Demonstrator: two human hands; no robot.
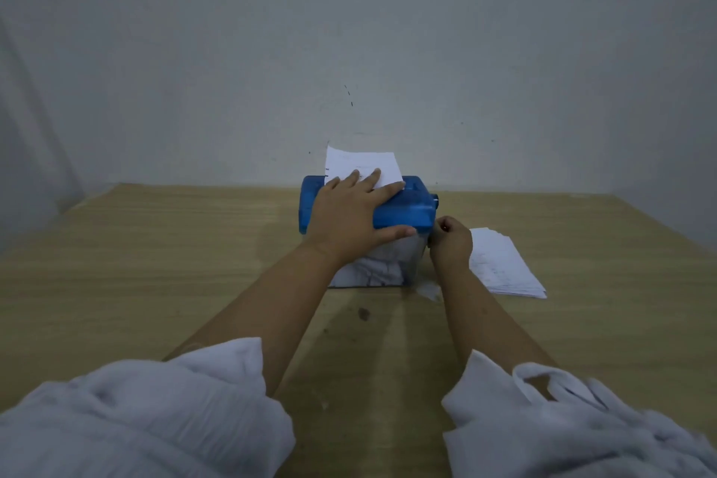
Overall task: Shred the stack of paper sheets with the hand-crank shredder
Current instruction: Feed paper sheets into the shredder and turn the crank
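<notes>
Left hand (351, 211): palm down, fingers straight and spread, thumb out to the side, pressing flat on shredder (407, 211). Right hand (450, 243): just right of the left, nearer the body, fingers curled round crank (430, 240). Both forearms bare, stretched forward, converging. White sleeves (217, 380) bunched at elbows.

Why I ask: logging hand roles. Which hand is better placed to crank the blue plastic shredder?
Right: the right hand grips the crank beside the blue plastic shredder; the left hand lies flat on top.
</notes>
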